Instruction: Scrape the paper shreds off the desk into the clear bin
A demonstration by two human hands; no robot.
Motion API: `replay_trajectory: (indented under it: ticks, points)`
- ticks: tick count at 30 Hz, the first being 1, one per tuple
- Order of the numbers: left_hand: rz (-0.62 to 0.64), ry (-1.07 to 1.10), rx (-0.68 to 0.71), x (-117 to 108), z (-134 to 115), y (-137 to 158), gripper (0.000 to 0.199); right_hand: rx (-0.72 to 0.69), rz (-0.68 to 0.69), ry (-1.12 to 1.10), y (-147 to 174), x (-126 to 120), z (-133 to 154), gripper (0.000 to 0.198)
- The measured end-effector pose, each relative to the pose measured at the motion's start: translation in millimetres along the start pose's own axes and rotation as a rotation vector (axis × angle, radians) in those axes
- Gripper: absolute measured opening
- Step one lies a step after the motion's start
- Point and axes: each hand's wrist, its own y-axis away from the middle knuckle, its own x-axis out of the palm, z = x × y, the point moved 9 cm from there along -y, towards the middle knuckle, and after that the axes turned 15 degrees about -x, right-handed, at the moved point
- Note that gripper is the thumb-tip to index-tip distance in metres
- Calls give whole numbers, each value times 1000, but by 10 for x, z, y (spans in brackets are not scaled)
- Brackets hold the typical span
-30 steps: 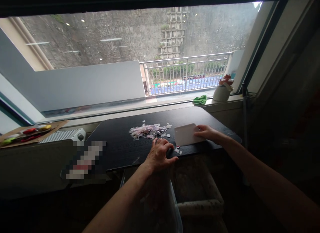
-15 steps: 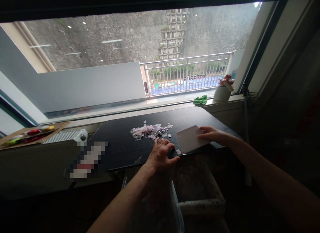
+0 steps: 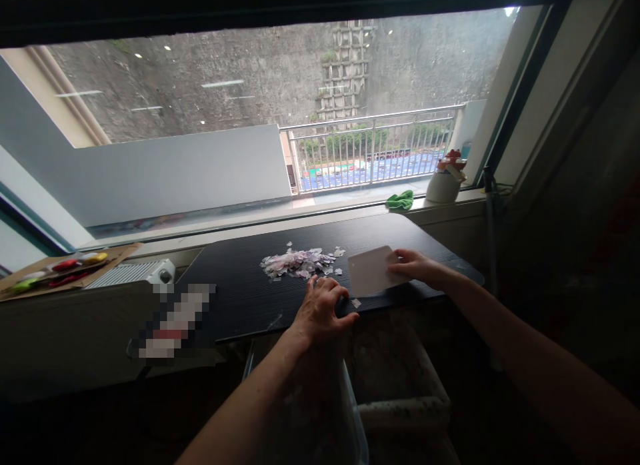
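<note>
A heap of small torn paper scraps (image 3: 300,262) lies on the black tabletop (image 3: 240,302). My left hand (image 3: 325,306) rests at the table's front edge, just below the heap, fingers bent and thumb spread away, with no object visible in it. To its right, my right hand (image 3: 415,266) pinches a flat white scraper (image 3: 371,270) by its right side. The scraper is tilted, its lower edge close to or on the tabletop. Between the left hand and the scraper, a loose paper scrap (image 3: 356,303) sits near the front edge.
Below the table edge stand a clear plastic bin (image 3: 355,412) and a pale, stained container (image 3: 405,405). A green cloth (image 3: 400,200) and a white jug (image 3: 444,183) are on the windowsill. At left are a white radiator (image 3: 133,273) and cardboard (image 3: 30,268) with colourful items.
My right hand has moved the scraper slightly left and away from me. A scrap by its lower edge no longer shows at the table's front. My left hand has stayed in place.
</note>
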Motion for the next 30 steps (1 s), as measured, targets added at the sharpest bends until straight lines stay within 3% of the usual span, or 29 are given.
replay_trajectory:
  ticks: [14,21,26,30]
  points:
    - [13,-4,12,14,-4,-2,34,19,132,-71,88,147,-4,26]
    - [21,29,42,12,-14,18,42,-10,112,-124,113,71,4,30]
    - [-98,78,-16,-286,75,13,17,-134,99,-106,111,-91,109,40]
    - [-196,11,-109,-610,459,38,11,-174,100,-74,85,-96,165,40]
